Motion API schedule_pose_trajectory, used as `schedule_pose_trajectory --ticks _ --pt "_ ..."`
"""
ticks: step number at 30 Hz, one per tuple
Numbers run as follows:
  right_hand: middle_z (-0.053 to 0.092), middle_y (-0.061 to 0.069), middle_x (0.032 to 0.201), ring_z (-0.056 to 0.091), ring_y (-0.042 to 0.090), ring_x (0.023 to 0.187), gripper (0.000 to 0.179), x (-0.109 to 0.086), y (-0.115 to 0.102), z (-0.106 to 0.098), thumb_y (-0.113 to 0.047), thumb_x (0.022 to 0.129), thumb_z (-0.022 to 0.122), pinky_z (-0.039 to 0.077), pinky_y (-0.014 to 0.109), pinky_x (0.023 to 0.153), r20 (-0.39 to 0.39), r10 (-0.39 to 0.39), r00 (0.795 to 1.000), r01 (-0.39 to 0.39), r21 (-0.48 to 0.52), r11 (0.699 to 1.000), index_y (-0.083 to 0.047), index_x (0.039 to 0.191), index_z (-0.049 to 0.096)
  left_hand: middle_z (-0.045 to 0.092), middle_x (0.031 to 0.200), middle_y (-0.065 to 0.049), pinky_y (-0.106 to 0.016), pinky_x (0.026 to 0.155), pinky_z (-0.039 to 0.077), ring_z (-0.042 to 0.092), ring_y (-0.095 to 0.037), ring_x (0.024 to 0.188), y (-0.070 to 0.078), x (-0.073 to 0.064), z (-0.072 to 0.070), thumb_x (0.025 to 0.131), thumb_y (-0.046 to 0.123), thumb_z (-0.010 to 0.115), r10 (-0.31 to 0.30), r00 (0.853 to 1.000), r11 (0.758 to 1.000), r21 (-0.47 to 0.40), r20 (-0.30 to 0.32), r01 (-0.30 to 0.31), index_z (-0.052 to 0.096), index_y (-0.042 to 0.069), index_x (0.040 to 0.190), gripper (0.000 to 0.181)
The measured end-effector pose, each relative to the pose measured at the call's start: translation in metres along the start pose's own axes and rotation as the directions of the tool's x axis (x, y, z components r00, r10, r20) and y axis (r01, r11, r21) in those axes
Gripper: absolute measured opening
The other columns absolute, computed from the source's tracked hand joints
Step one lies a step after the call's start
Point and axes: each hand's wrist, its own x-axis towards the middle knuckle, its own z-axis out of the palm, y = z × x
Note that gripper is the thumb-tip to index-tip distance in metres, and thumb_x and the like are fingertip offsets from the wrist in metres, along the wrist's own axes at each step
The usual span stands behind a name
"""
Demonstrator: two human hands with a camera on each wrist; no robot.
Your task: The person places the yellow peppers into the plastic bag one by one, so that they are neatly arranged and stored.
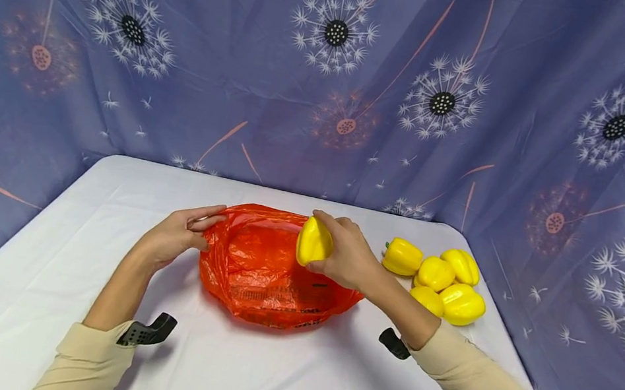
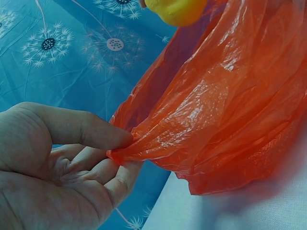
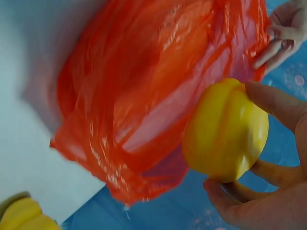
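Observation:
A red plastic bag (image 1: pixel 270 282) lies on the white table with its mouth spread open. My left hand (image 1: pixel 177 236) pinches the bag's left edge between thumb and fingers, as the left wrist view shows close up (image 2: pixel 72 158). In my right hand (image 1: pixel 349 253) is a yellow bell pepper (image 1: pixel 314 242), gripped by thumb and fingertips above the right side of the bag's opening. The right wrist view has the same pepper (image 3: pixel 225 129) in front of the bag's rim.
To the right on the table (image 1: pixel 286 384) sits a group of several yellow bell peppers (image 1: pixel 462 304), close under my right forearm. A blue-purple cloth with dandelion prints (image 1: pixel 233 77) hangs behind the table and along its sides.

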Motion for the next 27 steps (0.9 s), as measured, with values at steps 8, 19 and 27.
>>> schedule_pose_trajectory --ticks 8,19,27 --pt "0.055 0.017 0.138 0.052 0.033 0.124 0.092 0.004 -0.008 0.021 -0.023 0.074 0.089 0.055 0.048 0.091 0.033 -0.004 0.999 0.003 0.027 1.000 -0.022 0.154 0.044 0.041 0.157 -0.022 -0.019 0.076 0.049 0.028 -0.031 0.152 -0.001 0.003 0.002 0.078 -0.016 0.054 -0.007 1.000 1.000 0.004 0.002 0.007 0.035 0.006 0.158 0.085" --pt "0.055 0.015 0.144 0.049 0.038 0.134 0.095 0.011 -0.018 0.042 -0.023 0.073 0.090 0.047 0.055 0.104 0.049 0.016 0.999 -0.019 0.057 0.998 -0.018 0.154 0.041 0.042 0.157 -0.021 -0.018 0.079 0.047 0.027 -0.031 0.153 0.000 0.003 0.003 0.078 -0.015 0.054 -0.014 1.000 1.000 0.016 0.000 0.014 0.034 0.006 0.158 0.085" --pt "0.055 0.011 0.146 0.048 0.036 0.137 0.094 0.017 -0.022 0.053 -0.022 0.074 0.089 0.045 0.055 0.106 0.061 0.007 0.998 -0.012 0.076 0.997 -0.015 0.154 0.040 0.043 0.156 -0.020 -0.017 0.080 0.047 0.027 -0.030 0.153 0.001 0.002 0.002 0.079 -0.015 0.054 -0.015 1.000 1.000 0.012 -0.008 0.016 0.035 0.006 0.158 0.084"
